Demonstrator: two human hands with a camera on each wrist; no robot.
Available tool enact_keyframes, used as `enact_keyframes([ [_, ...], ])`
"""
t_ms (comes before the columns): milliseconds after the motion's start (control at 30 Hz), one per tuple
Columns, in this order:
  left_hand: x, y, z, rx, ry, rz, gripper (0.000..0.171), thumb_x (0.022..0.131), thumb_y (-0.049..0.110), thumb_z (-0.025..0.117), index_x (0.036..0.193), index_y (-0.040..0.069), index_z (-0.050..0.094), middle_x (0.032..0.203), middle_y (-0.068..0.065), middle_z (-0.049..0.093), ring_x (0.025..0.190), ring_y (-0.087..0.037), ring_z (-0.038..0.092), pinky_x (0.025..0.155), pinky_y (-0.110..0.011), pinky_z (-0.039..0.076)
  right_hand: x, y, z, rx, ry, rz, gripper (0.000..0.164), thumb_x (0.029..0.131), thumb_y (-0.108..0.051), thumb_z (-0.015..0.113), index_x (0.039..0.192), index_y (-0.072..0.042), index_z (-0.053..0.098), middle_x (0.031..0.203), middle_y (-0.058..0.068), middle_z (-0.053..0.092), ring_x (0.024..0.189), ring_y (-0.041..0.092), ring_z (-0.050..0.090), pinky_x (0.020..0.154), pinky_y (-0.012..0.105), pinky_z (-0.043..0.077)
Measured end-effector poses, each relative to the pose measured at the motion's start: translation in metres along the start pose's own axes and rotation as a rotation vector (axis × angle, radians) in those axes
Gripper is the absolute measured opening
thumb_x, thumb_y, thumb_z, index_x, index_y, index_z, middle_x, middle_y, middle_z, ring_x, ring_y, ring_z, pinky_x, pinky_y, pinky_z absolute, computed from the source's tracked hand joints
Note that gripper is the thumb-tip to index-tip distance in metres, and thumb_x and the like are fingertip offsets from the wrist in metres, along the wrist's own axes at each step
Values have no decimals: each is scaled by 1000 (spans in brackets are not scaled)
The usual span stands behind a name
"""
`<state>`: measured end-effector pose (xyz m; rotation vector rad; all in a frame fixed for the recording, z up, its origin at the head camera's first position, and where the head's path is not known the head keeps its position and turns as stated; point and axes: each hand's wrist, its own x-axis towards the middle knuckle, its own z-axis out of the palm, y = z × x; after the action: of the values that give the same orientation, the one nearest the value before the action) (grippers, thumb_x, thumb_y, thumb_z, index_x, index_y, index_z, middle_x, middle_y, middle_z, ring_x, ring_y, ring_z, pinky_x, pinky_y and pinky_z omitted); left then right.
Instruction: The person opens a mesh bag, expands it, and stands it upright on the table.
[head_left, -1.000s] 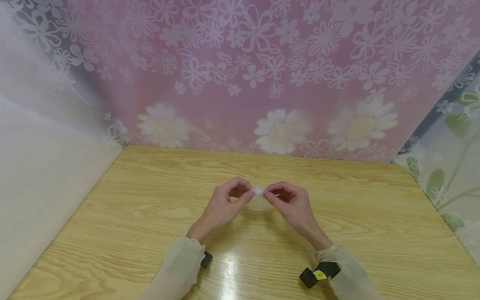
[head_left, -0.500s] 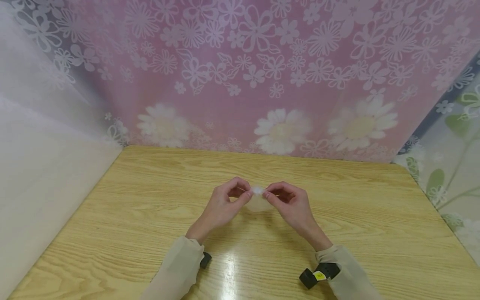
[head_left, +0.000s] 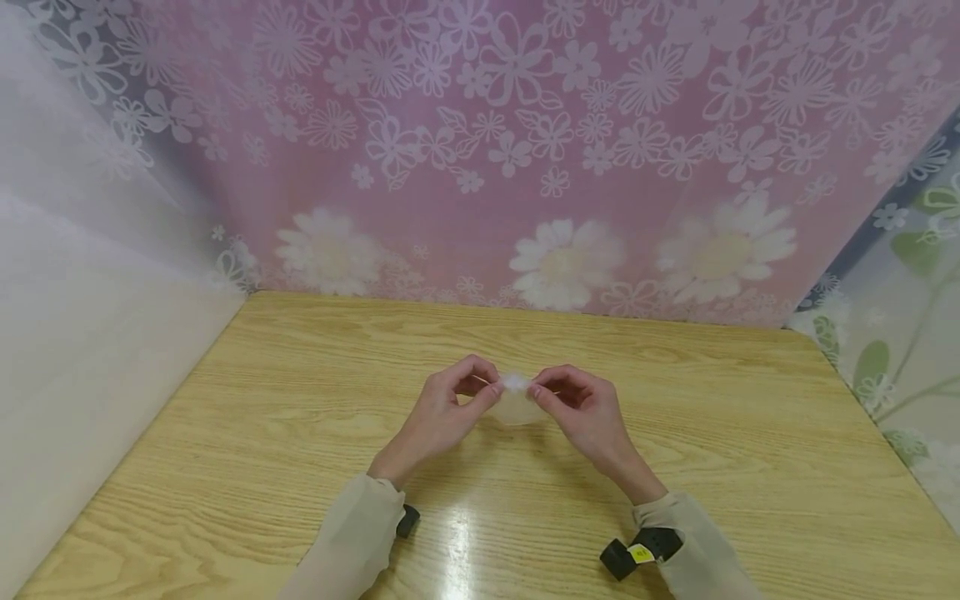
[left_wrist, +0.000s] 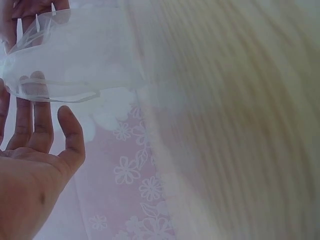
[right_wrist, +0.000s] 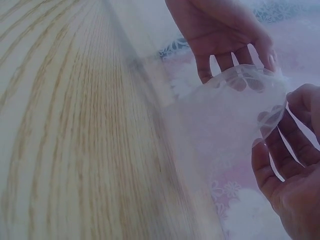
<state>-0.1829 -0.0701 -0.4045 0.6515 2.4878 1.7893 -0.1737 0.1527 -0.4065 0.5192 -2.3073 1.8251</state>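
A small sheer white mesh pouch (head_left: 516, 408) hangs between my hands over the middle of the table. Its top edge is bunched, and its see-through body spreads out below. My left hand (head_left: 448, 404) pinches the top from the left between thumb and index finger. From the other side, my right hand (head_left: 588, 408) pinches the same edge, a short gap away. In the left wrist view the pouch (left_wrist: 85, 50) is translucent, with fingers showing through the cloth. The right wrist view has the gathered mouth of the pouch (right_wrist: 215, 110) between both sets of fingertips.
The wooden table (head_left: 315, 350) has a bright glare spot near its front. A pink flowered curtain (head_left: 465, 208) stands along the back edge. A white sheet (head_left: 112, 292) borders the left, and a leaf-patterned cloth (head_left: 892, 333) the right. Black wrist straps (head_left: 645, 550) sit on the sleeves.
Both hands keep their pinch on the pouch. The gap between them has widened very slightly, with the bunched top a little more spread.
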Motion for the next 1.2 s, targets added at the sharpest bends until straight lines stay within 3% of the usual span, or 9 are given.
enact_keyframes([
  [433,-1,1,-1,4,6,15,3,102,24,66,104,23,66,103,1,74,90,-13,72,76,-34,56,-2,0,-4,-2,-4,-5,8,96,-6,70,104,-3,72,93,-4,71,84,7,70,76,22,59],
  [700,-2,0,-3,-4,2,13,3,102,24,65,104,23,66,104,1,73,91,-14,72,79,-40,57,-3,3,-5,-5,-1,0,9,95,-5,71,103,-1,71,94,2,72,84,9,70,76,22,60],
  [967,-3,0,-5,10,1,2,3,102,26,65,105,24,66,104,0,74,91,-15,72,78,-34,56,-4,2,-7,-4,-5,-17,8,96,-4,70,103,-3,72,92,-3,71,84,16,71,76,21,59],
  [1200,-3,-1,-6,-2,-7,-8,4,103,26,64,105,24,66,106,-7,75,95,-24,73,79,-36,56,-5,2,-9,-8,-5,-14,8,96,-4,70,103,-3,72,92,-6,70,85,20,71,77,21,59],
])
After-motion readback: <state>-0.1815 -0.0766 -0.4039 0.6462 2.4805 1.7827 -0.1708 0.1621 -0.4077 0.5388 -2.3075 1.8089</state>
